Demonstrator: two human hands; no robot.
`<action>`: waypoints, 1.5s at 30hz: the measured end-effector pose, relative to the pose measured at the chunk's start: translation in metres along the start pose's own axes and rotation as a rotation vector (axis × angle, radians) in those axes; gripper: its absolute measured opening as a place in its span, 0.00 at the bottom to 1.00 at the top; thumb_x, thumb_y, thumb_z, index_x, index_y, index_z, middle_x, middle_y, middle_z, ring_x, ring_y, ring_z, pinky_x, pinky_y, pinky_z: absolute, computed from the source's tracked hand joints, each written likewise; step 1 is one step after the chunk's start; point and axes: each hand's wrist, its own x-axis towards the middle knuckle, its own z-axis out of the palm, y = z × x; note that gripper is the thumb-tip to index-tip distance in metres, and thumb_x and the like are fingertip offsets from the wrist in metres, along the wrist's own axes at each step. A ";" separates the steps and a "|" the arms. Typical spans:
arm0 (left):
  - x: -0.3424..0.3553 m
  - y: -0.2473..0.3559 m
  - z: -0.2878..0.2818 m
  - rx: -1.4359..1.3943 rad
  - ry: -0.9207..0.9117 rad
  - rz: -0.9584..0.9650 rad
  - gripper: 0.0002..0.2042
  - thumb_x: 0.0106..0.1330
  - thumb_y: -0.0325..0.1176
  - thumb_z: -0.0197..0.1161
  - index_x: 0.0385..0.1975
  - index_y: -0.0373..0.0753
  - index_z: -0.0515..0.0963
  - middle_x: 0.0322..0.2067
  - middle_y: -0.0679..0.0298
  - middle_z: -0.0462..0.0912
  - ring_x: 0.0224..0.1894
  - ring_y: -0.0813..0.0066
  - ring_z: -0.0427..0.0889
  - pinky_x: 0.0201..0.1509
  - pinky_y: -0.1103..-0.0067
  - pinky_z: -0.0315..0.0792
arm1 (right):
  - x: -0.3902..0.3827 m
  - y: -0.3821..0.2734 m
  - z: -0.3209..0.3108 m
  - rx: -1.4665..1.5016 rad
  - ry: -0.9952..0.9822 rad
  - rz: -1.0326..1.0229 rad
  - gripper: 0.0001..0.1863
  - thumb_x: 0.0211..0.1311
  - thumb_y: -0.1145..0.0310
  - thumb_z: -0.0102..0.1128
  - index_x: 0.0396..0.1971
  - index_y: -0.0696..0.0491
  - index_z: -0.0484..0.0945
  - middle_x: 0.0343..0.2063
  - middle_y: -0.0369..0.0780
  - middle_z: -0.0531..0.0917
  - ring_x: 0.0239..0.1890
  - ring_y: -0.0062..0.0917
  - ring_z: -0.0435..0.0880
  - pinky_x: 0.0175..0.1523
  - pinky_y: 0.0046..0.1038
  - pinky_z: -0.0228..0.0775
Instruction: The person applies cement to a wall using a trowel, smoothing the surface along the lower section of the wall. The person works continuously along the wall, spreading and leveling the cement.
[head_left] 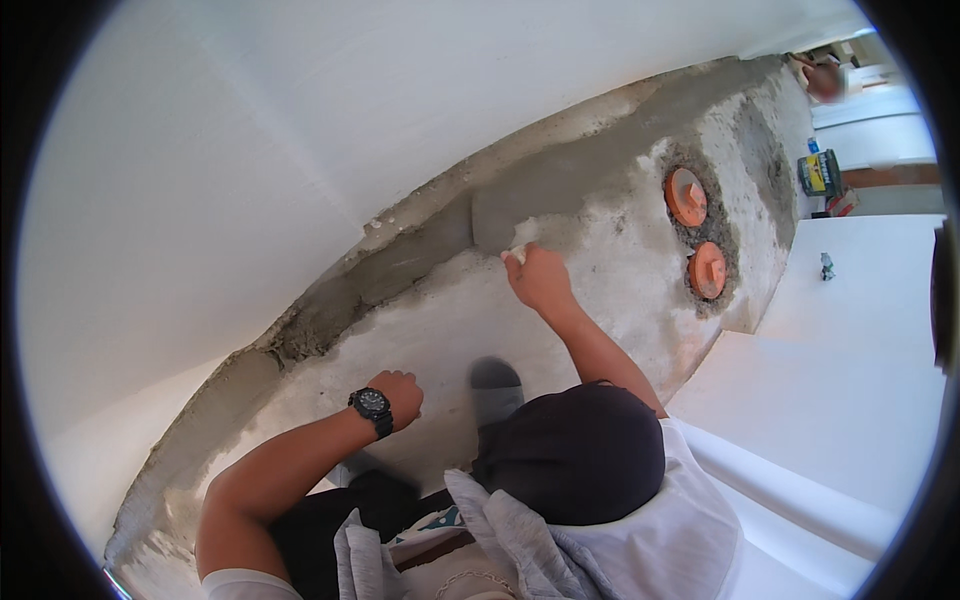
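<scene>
A white wall (230, 180) fills the far left, and a grey mortar strip (420, 262) follows its foot from the near left to the far right, rough and crumbly at the left, smoother farther on. The left hand (399, 400) is held near the person, over the pale floor (440, 320), its fingers curled into a loose fist; on that wrist sits a black watch (371, 404), its dial markings too small to read. Right of it rests a dark-toed foot (495, 376). The right hand (542, 282) reaches farther, fingers pinched together on a small pale piece (519, 249) at the near edge of the smoothed mortar; whether that piece is a tool's handle I cannot tell. To the right, two orange round caps (688, 197), each with a raised knob, sit in rough mortar. Beyond, at the far right, stands a dark bucket (820, 173) with a yellow-and-dark printed label.
</scene>
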 end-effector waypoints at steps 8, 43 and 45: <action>0.005 0.003 0.003 0.031 -0.148 -0.052 0.18 0.62 0.49 0.68 0.35 0.37 0.86 0.42 0.51 0.84 0.47 0.53 0.83 0.52 0.62 0.76 | -0.032 -0.051 0.033 0.074 -0.235 -0.143 0.24 0.67 0.51 0.59 0.35 0.64 0.78 0.27 0.57 0.83 0.35 0.54 0.84 0.42 0.50 0.77; -0.075 -0.008 -0.059 -0.107 0.087 -0.534 0.19 0.64 0.48 0.65 0.41 0.36 0.84 0.43 0.52 0.84 0.51 0.54 0.82 0.55 0.64 0.75 | 0.041 -0.003 -0.030 -0.314 0.031 0.003 0.20 0.66 0.55 0.60 0.43 0.59 0.76 0.36 0.51 0.85 0.43 0.49 0.86 0.46 0.46 0.77; -0.065 -0.027 -0.068 -0.193 0.137 -0.570 0.20 0.65 0.49 0.65 0.40 0.34 0.84 0.43 0.48 0.85 0.49 0.50 0.84 0.54 0.62 0.77 | 0.046 -0.006 -0.021 -0.339 0.077 0.027 0.20 0.66 0.54 0.60 0.43 0.58 0.77 0.37 0.50 0.85 0.44 0.48 0.86 0.46 0.46 0.77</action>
